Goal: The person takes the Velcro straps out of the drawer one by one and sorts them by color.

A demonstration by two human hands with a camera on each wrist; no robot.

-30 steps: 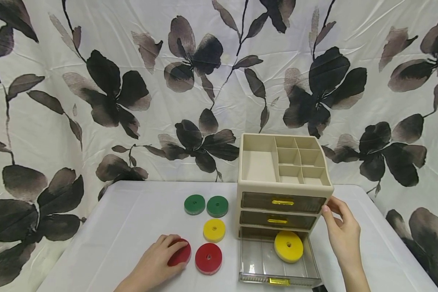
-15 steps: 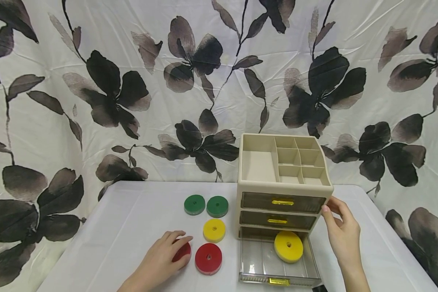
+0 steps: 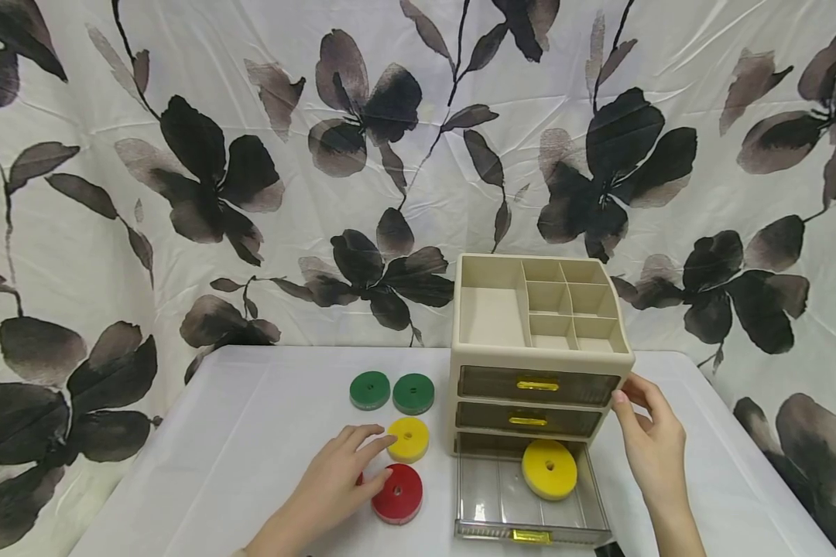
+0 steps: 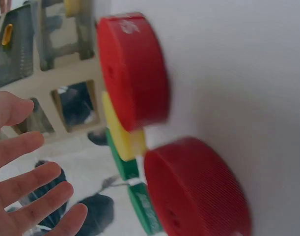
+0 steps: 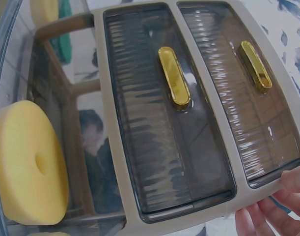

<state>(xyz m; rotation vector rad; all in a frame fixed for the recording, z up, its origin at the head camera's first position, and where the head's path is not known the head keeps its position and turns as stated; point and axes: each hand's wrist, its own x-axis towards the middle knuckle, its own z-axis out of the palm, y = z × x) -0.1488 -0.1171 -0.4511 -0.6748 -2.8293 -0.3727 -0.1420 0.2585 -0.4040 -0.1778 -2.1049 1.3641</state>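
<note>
My left hand point(image 3: 330, 483) hovers over the discs with fingers loosely spread, holding nothing. Its fingertips overlap a yellow disc point(image 3: 412, 439) and a red disc point(image 3: 399, 501) in the head view. A second red disc point(image 4: 199, 189), with a ribbed side, is mostly hidden beneath this hand in the head view but shows large in the left wrist view. With thumb on the front frame and fingers round the side, my right hand point(image 3: 653, 445) grips the right edge of a beige drawer organizer point(image 3: 543, 359). Its transparent bottom drawer point(image 3: 491, 503) is pulled out, with a thick yellow disc point(image 3: 549, 469) inside.
Two green discs point(image 3: 370, 390) lie behind the yellow one on the white table point(image 3: 251, 402). The organizer's upper two drawers point(image 3: 501, 418) are shut, and its top has open compartments point(image 3: 491, 309). A floral cloth point(image 3: 362, 116) hangs behind the table.
My left hand has let go of the left red disc and shifted right and farther back, toward the yellow disc. My right hand stays at the organizer's edge.
</note>
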